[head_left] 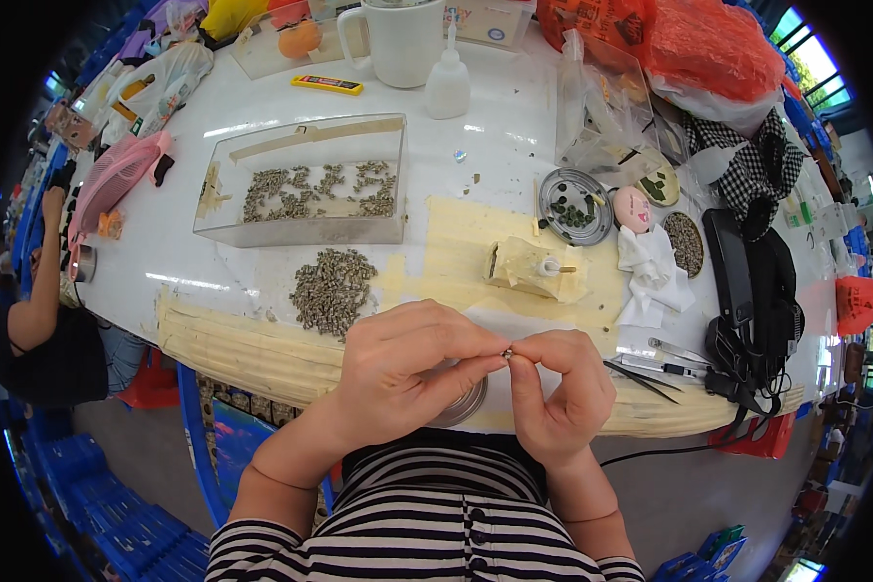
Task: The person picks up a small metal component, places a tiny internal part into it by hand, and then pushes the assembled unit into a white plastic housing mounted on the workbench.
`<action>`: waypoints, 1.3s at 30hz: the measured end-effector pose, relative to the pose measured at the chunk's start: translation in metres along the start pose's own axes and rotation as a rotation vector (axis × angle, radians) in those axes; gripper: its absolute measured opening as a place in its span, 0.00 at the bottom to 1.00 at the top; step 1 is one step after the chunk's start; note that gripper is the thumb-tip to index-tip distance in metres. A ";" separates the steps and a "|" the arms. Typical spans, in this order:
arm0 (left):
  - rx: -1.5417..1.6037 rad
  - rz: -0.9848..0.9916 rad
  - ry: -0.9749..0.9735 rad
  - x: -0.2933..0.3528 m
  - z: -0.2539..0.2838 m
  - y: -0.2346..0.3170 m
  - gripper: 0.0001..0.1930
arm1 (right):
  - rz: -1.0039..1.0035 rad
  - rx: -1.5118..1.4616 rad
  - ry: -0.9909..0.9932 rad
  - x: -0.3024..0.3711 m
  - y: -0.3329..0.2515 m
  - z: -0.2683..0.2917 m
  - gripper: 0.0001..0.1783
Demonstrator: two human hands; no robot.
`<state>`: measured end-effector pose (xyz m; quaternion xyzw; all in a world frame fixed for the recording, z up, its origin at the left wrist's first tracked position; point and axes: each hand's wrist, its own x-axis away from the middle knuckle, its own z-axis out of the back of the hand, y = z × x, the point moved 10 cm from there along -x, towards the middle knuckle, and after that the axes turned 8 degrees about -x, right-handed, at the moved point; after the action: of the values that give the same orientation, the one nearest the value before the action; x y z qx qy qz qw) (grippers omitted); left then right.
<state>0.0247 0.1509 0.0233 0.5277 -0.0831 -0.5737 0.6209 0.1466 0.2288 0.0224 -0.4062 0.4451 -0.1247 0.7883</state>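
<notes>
Thumb and forefinger of my left hand (412,364) and of my right hand (563,393) meet and pinch one tiny metallic piece (507,354) between them. Its exact kind is too small to make out. Below the hands, a round metal dish (464,405) is partly hidden near the table's front edge. A pile of small silvery-brown metal pieces (335,291) lies on the table just beyond my left hand. Farther back, a clear plastic box (306,233) holds many more such pieces. Beyond my right hand stands a tape-wrapped block (533,270) with a small white nozzle on top.
Tweezers (645,380) and a cutter knife (664,367) lie at the right, by crumpled tissue (653,276). Round tins (574,206) hold dark green bits. A white squeeze bottle (448,82) and a white mug (403,44) stand at the back. Another person (44,320) sits at the left.
</notes>
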 end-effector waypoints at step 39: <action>0.651 0.492 -0.037 0.020 -0.016 -0.041 0.09 | 0.100 0.006 0.009 -0.001 -0.010 -0.002 0.17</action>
<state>0.0167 0.1528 -0.0244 0.6505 -0.3953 -0.3615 0.5384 0.1464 0.2222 0.0300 -0.3808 0.4680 -0.0883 0.7926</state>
